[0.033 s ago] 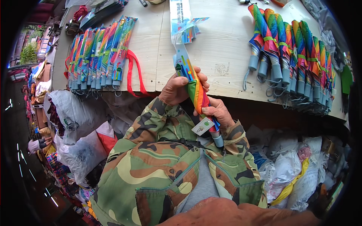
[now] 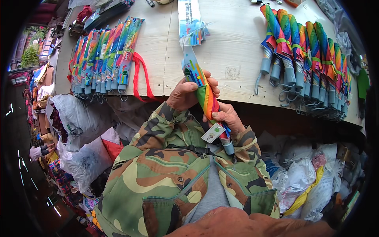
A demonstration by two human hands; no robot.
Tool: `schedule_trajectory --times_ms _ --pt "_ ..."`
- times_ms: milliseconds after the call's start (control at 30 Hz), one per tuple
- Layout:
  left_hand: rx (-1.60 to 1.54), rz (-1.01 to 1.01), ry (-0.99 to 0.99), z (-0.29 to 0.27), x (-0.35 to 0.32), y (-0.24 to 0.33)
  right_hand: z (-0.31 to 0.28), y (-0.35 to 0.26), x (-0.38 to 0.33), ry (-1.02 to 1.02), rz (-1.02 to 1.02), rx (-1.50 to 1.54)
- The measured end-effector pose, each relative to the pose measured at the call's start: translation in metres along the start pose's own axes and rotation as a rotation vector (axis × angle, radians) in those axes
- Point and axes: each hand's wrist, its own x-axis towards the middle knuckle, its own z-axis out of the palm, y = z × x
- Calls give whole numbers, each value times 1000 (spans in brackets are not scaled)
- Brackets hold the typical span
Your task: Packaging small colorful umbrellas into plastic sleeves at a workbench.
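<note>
A folded rainbow umbrella slants between my hands in front of the table edge, its grey-blue handle pointing down toward my body. My left hand is closed round its upper end, where a printed clear plastic sleeve covers the tip. Lower down, my right hand grips the umbrella just above the handle. A small pale card tag hangs beside that hand. The sleeve stretches up from my left hand toward a stack of flat printed sleeves on the table.
Sleeved umbrellas lie in a row on the table at left, with a red strap beside them. Several unsleeved rainbow umbrellas lie at right, handles toward me. Stuffed white plastic bags crowd below the table on both sides.
The loose plastic above my left hand has shifted slightly, and the card tag has tilted a little. Both hands hold nearly the same place.
</note>
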Motion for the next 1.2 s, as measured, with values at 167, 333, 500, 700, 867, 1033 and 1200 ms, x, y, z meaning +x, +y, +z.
schedule_trajectory --times_ms 167,333,500,700,867,1033,1200 --pt "10 -42 -105 -5 6 0 1 4 11 -54 2 141" --pt "54 175 266 0 7 5 13 -4 24 -2 27 -47" --pt "274 -50 541 8 5 -12 11 8 44 173 -184 -380" --pt "313 -26 594 2 8 -3 38 22 30 500 -789 -1091" --pt "337 -66 588 -3 4 -1 45 18 13 408 -935 -1616" --pt "296 -93 581 2 4 0 37 22 14 473 -888 -1427" --pt "181 -38 528 -10 -2 -6 20 26 24 614 -468 -202"
